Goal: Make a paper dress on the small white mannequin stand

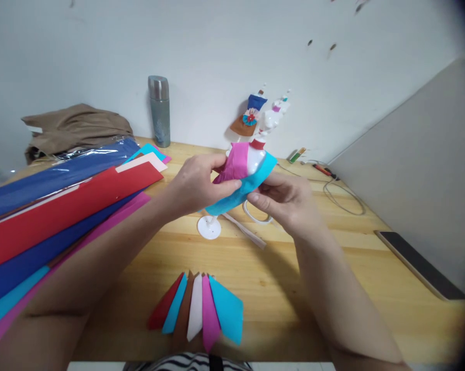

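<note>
A small white dress form (257,161) leans above the table, wearing a pink piece (237,162) over one side and a red collar at its neck. My left hand (197,180) is closed around its pink side, the thumb pressing on a turquoise strip (245,191) that wraps the lower part. On the strip's lower right edge, my right hand (288,201) pinches with thumb and fingers; some fingers are hidden behind it. Below hangs the form's round white base (209,227). I cannot tell whether the base touches the table.
Behind stand other small dress forms, one in blue and brown with a flower (250,117). A flask (159,111) is at the wall. Coloured sheets (70,206) lie left, folded pieces (225,309) in front, a pale strip (245,230) mid-table, a phone (418,263) and cable (348,208) right.
</note>
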`<action>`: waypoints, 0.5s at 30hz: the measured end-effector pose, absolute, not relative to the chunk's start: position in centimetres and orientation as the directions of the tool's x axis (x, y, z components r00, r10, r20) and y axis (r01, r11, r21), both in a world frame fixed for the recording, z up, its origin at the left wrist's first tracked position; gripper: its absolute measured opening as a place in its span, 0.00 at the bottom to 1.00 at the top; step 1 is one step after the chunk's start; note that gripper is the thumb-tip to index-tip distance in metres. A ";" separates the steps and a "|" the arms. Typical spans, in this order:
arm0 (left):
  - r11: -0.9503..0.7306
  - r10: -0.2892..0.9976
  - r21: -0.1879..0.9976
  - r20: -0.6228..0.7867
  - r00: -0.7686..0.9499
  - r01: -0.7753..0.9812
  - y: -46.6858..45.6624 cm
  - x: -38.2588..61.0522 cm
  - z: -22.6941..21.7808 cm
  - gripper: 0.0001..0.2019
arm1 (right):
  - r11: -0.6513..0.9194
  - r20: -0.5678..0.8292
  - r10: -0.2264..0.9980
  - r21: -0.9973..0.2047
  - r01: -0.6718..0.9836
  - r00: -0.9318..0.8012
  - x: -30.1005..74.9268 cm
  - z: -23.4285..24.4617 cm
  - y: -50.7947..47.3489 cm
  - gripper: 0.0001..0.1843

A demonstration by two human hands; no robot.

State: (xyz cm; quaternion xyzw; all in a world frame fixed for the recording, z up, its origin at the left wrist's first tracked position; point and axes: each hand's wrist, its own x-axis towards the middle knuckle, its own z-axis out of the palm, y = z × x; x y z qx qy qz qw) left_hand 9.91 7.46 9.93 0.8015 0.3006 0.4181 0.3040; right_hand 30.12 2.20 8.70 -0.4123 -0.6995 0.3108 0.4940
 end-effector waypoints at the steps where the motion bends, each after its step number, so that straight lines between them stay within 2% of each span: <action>1: -0.634 0.735 0.742 0.488 0.471 0.220 7.5 9.9 9.8 0.05 | 0.473 0.444 0.881 -0.836 0.278 -0.162 30.1 8.6 2.2 0.14; 4: -0.635 0.733 0.742 0.491 0.471 0.214 7.7 9.9 9.7 0.05 | 0.497 0.481 0.867 -0.817 0.292 -0.132 30.1 8.3 2.4 0.12; 8: -0.633 0.733 0.745 0.490 0.472 0.210 7.6 9.8 9.7 0.05 | 0.496 0.486 0.868 -0.849 0.184 -0.099 29.6 8.4 2.7 0.10; 12: -0.620 0.732 0.764 0.481 0.482 0.180 7.6 9.7 9.7 0.05 | 0.401 0.398 0.915 -0.915 0.043 -0.059 29.2 8.3 3.0 0.09; 15: -0.614 0.728 0.770 0.470 0.499 0.171 7.7 9.6 9.7 0.05 | 0.339 0.339 0.940 -0.941 -0.002 -0.033 29.3 7.9 3.3 0.07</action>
